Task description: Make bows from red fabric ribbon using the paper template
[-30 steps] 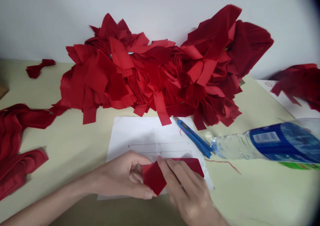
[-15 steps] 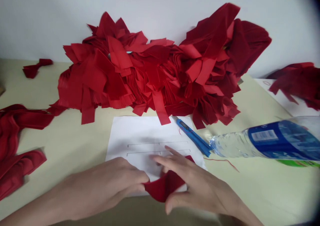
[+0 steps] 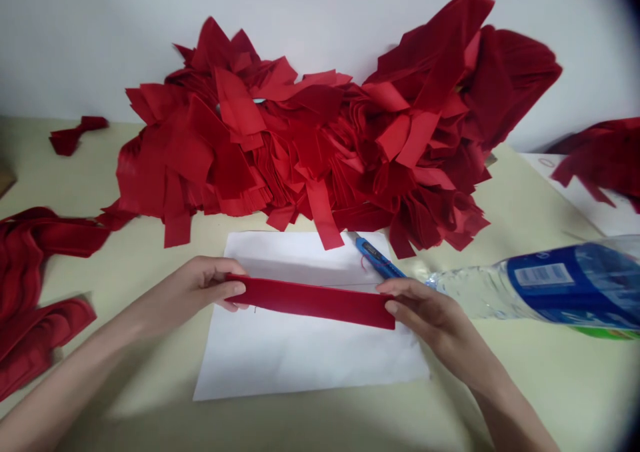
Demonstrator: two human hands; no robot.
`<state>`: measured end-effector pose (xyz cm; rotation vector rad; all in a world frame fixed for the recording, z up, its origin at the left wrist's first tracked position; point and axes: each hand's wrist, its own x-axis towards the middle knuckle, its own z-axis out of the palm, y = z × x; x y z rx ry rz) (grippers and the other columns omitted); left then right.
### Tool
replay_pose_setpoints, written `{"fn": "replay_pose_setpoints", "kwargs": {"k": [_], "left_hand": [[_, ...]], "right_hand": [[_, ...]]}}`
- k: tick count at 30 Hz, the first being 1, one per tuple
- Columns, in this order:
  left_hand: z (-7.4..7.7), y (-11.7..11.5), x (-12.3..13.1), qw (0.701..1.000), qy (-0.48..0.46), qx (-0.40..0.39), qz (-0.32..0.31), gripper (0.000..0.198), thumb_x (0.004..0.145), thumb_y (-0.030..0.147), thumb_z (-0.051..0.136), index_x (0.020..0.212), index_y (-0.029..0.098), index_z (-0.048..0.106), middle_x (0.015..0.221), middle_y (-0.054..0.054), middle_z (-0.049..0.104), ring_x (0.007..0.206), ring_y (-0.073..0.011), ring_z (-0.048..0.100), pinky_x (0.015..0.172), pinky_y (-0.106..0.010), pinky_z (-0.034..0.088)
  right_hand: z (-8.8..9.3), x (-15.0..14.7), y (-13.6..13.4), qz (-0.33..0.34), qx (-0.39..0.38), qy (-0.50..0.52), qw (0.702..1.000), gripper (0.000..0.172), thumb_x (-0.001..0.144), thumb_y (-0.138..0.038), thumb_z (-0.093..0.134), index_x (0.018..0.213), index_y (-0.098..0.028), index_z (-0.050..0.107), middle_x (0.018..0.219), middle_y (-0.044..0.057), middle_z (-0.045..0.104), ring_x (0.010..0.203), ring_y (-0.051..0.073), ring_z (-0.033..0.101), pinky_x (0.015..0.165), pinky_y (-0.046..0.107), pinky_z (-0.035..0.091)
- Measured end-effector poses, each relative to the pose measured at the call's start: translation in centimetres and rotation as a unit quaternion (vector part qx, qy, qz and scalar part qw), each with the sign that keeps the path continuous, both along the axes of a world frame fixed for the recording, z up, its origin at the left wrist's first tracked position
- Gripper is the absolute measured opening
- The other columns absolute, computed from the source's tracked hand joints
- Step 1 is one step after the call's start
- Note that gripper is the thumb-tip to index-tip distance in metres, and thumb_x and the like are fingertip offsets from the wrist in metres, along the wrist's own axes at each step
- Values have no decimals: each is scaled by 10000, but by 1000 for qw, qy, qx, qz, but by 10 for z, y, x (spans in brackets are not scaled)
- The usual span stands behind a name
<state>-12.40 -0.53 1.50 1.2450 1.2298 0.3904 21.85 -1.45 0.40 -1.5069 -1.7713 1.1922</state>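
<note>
A dark red strip of cloth [image 3: 315,300] is stretched out lengthwise between my two hands. My left hand [image 3: 215,285] pinches its left end between thumb and fingers, and my right hand [image 3: 417,305] pinches the right end. Beneath the strip lies a white sheet of paper [image 3: 310,359] with thin ruled marks, most of them now covered by the cloth. Just beyond my right hand, a blue utility knife [image 3: 376,257] rests across the paper's upper right corner, its lower part hidden by my fingers.
Behind the paper rises a large heap of red cloth strips [image 3: 300,152]. More red cloth [image 3: 30,292] lies at the left, with a small piece [image 3: 75,134] farther back. A plastic bottle [image 3: 550,282] lies on its side at the right, near another red pile [image 3: 610,159].
The red strip, bent low between my hands before, is now pulled straight and held higher over the paper. My hands have moved apart, and my right hand's spread fingers have closed on its end.
</note>
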Motion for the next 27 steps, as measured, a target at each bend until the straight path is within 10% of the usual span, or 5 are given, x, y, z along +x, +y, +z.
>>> {"fn": "replay_pose_setpoints", "kwargs": {"k": [7,27], "left_hand": [[-2,-8,11,993,11,-39,109,156,813,322,621,780,175,664,704,4,691,711,-160,694,676,-241,564],[-17,-20,25,973,61,27,219,291,718,405,678,590,175,554,563,53,527,644,-182,692,626,-242,574]], "right_hand": [[-12,-4,-1,-60,48,0,997,307,856,-376,551,1109,-211,608,1079,82,658,966,209,638,819,348,547],[-9,-14,6,-88,0,35,995,183,879,-383,491,927,-206,503,723,-4,580,580,130,593,581,278,519]]}}
